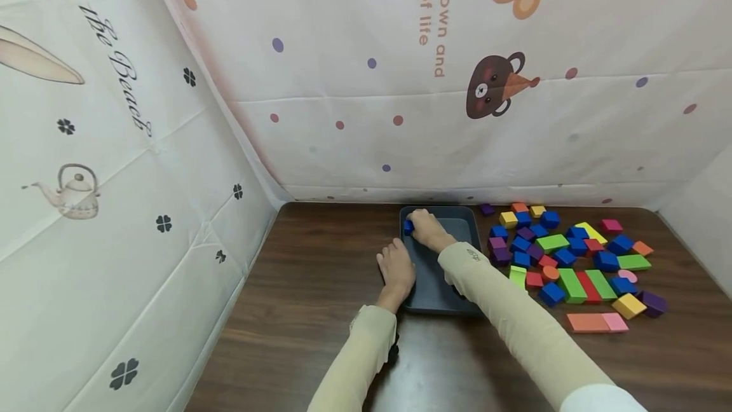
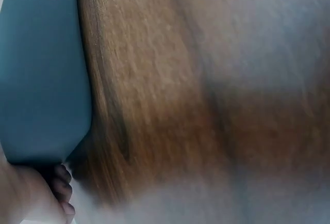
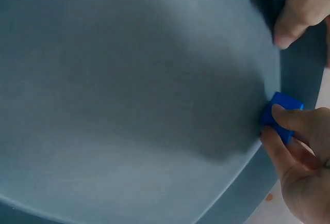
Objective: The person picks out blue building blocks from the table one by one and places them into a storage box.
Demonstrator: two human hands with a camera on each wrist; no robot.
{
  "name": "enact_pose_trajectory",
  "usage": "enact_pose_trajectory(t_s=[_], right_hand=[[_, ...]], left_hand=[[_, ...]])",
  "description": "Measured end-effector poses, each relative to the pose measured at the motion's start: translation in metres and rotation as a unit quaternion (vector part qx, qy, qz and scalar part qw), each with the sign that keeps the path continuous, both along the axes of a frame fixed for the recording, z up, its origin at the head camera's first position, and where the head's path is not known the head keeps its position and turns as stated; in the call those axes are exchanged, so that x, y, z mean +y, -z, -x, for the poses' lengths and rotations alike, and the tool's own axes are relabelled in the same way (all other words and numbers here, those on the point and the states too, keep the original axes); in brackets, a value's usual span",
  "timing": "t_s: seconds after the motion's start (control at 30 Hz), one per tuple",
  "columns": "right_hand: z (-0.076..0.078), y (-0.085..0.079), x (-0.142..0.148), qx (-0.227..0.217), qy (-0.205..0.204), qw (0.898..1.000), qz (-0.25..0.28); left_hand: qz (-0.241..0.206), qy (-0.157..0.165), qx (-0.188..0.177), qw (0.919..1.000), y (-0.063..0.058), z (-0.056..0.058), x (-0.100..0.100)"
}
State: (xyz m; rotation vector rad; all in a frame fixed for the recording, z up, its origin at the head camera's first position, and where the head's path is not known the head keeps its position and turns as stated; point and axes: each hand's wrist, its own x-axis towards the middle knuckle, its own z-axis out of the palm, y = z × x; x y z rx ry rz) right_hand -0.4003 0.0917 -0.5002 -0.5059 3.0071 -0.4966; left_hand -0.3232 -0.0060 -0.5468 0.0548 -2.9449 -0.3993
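Note:
A dark grey-blue tray point(image 1: 436, 278) lies on the wooden table, its long sides running away from me. My right hand point(image 1: 429, 230) reaches into its far left corner and pinches a blue block point(image 3: 283, 115) between thumb and fingers, right at the tray wall. My left hand point(image 1: 396, 268) holds the tray's left side. In the right wrist view the left thumb point(image 3: 290, 28) hooks over the wall, with a finger on the outer side. The left wrist view shows curled fingertips point(image 2: 63, 190) by the tray's edge.
Right of the tray, many coloured blocks lie scattered, among them blue cubes point(image 1: 551, 294), green slabs point(image 1: 572, 285), yellow blocks point(image 1: 628, 306) and purple blocks point(image 1: 652, 304). An orange block point(image 1: 586, 323) lies nearest me. A printed white cloth point(image 1: 354, 145) hangs behind and left of the table point(image 1: 320, 259).

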Motion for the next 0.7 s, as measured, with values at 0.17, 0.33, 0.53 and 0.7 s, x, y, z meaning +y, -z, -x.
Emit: enact_pose_trajectory(t_s=[0.17, 0.33, 0.53, 0.7], right_hand=[[-0.003, 0.001, -0.005, 0.01, -0.001, 1.0, -0.004], [-0.006, 0.004, -0.004, 0.027, 0.003, 1.0, 0.008], [-0.011, -0.009, 0.015, 0.01, 0.005, 1.0, 0.02], [-0.009, -0.032, 0.057, 0.025, 0.019, 0.999, 0.014]], left_hand=[[0.016, 0.004, 0.001, 0.9999, 0.0, 0.001, 0.001], [0.037, -0.003, -0.011, 0.9993, 0.0, 0.001, -0.001], [0.073, -0.005, -0.035, 0.9967, 0.0, -0.001, 0.001], [0.077, -0.003, -0.031, 0.9965, -0.001, -0.002, 0.002]])
